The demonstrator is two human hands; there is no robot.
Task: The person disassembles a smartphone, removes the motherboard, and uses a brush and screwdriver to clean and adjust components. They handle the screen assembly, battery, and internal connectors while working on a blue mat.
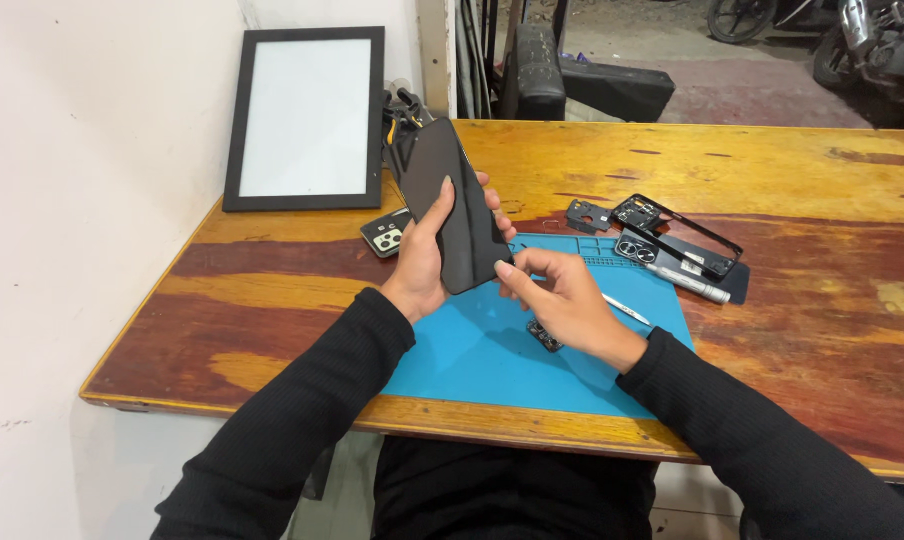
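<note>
1. Head view, the hands: the left hand grips a black phone by its long edges and holds it tilted up above the blue mat, glass side toward the camera. The right hand has its fingertips pinched at the phone's lower corner; whether they hold a small part or pick there, I cannot tell.

2. Head view, what looks done: the phone seems already taken apart. A black phone frame lies at the mat's far right corner with a silver pen-like tool across it, and a small black bracket sits just beside it. A back piece with camera rings lies on the wooden table left of the mat.

3. Head view, what looks left: a small dark part and a thin tool lie on the mat near the right hand, so I judge the work mid-way, with parts yet to be joined.

4. Head view, the rest: a framed white panel leans on the wall.
</note>
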